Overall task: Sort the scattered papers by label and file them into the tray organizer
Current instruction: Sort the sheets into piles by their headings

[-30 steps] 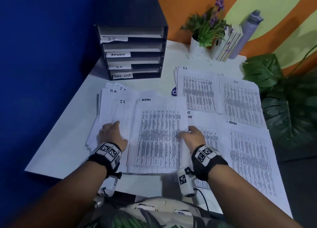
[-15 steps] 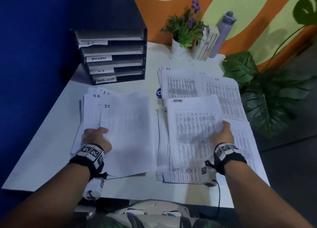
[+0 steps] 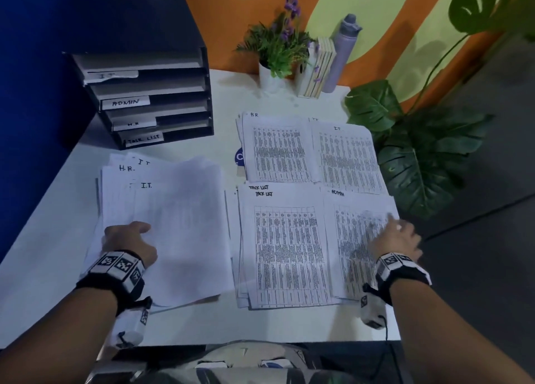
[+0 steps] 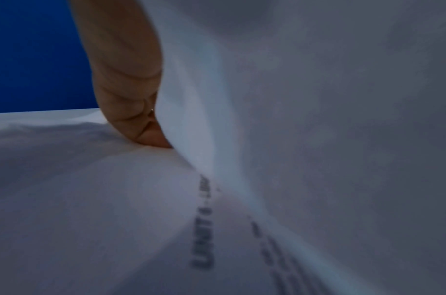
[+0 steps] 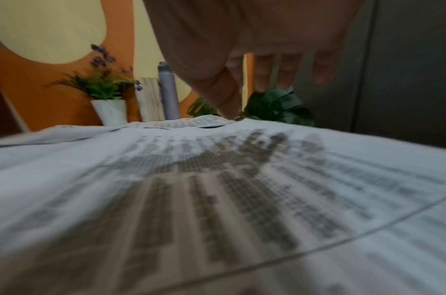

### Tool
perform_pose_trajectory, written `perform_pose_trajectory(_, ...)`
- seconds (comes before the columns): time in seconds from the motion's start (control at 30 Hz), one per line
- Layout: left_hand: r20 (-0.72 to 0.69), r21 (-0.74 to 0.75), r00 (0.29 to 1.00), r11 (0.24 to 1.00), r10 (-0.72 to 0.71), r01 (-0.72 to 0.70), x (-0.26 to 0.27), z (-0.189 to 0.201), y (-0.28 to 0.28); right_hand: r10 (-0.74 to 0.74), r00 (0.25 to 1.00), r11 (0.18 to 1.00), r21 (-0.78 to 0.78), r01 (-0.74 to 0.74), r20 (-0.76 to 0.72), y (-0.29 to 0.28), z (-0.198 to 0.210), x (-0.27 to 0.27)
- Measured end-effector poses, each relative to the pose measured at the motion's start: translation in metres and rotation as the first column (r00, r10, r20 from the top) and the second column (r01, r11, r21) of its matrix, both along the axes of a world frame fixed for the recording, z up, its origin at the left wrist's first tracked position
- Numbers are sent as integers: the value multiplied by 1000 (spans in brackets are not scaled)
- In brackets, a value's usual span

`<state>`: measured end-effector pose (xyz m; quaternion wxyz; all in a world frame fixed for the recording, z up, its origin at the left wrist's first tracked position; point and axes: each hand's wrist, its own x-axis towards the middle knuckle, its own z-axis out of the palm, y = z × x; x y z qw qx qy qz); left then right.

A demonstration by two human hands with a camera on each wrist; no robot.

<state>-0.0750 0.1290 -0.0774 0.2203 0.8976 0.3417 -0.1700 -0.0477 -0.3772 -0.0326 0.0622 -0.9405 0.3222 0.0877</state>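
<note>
A black tray organizer (image 3: 150, 94) with slots labelled I.T., ADMIN, H.R. and TASK LIST stands at the back left of the white table (image 3: 52, 253). An unsorted stack of papers (image 3: 173, 224) lies in front of it. My left hand (image 3: 136, 233) grips the left edge of its top sheet, thumb on top. In the left wrist view one finger (image 4: 130, 89) curls down beside the raised sheet (image 4: 317, 119). Sorted piles lie to the right: H.R. (image 3: 278, 149), I.T. (image 3: 347, 158), TASK LIST (image 3: 286, 244), ADMIN (image 3: 356, 239). My right hand (image 3: 396, 236) hovers open just over the ADMIN pile (image 5: 216, 189), fingers (image 5: 287, 69) spread, holding nothing.
A potted plant (image 3: 275, 51), a row of books (image 3: 318, 68) and a grey bottle (image 3: 344, 51) stand at the table's back edge. Large green leaves (image 3: 419, 152) hang beside the right edge. A blue wall runs along the left.
My right hand carried the ADMIN sheet from the left stack to the right, laid it on the ADMIN pile and let go. My left hand stayed on the unsorted stack.
</note>
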Motion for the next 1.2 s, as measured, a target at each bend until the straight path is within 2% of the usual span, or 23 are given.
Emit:
perform_pose_trajectory(0.13, 21, -38, 998, 998, 58, -57, 2, -2, 1, 276, 956, 949, 187, -254, -102, 28, -19, 2)
perform_pose_trajectory(0.23, 34, -56, 996, 995, 88, -86, 2, 1, -1, 280, 942, 947, 211, -240, -185, 41, -20, 5)
perform_pose_trajectory(0.3, 49, -75, 995, 994, 82, -78, 0, 2, -1, 266, 951, 954, 185, -236, -160, 55, -15, 10)
perform_pose_trajectory(0.37, 60, -88, 997, 995, 53, -48, -3, 5, -1, 352, 935, 923, 178, -340, -41, 77, -9, 18)
perform_pose_trajectory(0.43, 75, -108, 997, 994, 16, -8, -8, 7, -3, 469, 874, 822, 300, -484, 125, 110, -3, 23)
perform_pose_trajectory(0.5, 110, -112, 994, 993, -24, 37, -14, 9, -8, 527, 825, 679, 483, -553, 203, 151, 6, 23)
perform_pose_trajectory(0.57, 153, -112, 985, 989, -77, 95, -23, 8, -15, 558, 808, 562, 628, -538, 192, 191, 18, 19)
perform_pose_trajectory(0.63, 191, -123, 972, 978, -140, 165, -32, 6, -21, 577, 806, 515, 707, -484, 131, 223, 24, 14)
perform_pose_trajectory(0.7, 217, -146, 960, 967, -176, 210, -38, 5, -25, 566, 820, 499, 758, -419, 81, 243, 24, 9)
perform_pose_trajectory(0.77, 258, -119, 951, 971, -172, 208, -40, 6, -23, 509, 853, 508, 759, -406, 115, 254, 16, 6)
perform_pose_trajectory(0.87, 286, 3, 953, 995, -98, 102, -37, 9, -11, 456, 870, 582, 677, -450, 187, 261, 8, 9)
perform_pose_trajectory(0.93, 214, 42, 976, 999, -41, 33, -34, 12, -2, 433, 883, 605, 669, -433, 180, 261, 5, 12)
perform_pose_trajectory(1.03, 123, -27, 992, 1000, 9, -6, -28, 16, 4, 395, 902, 589, 705, -396, 176, 261, 3, 12)
perform_pose_trajectory(1.2, 165, -191, 983, 981, 76, -44, -22, 16, 4, 325, 928, 588, 731, -347, 180, 258, -7, 10)
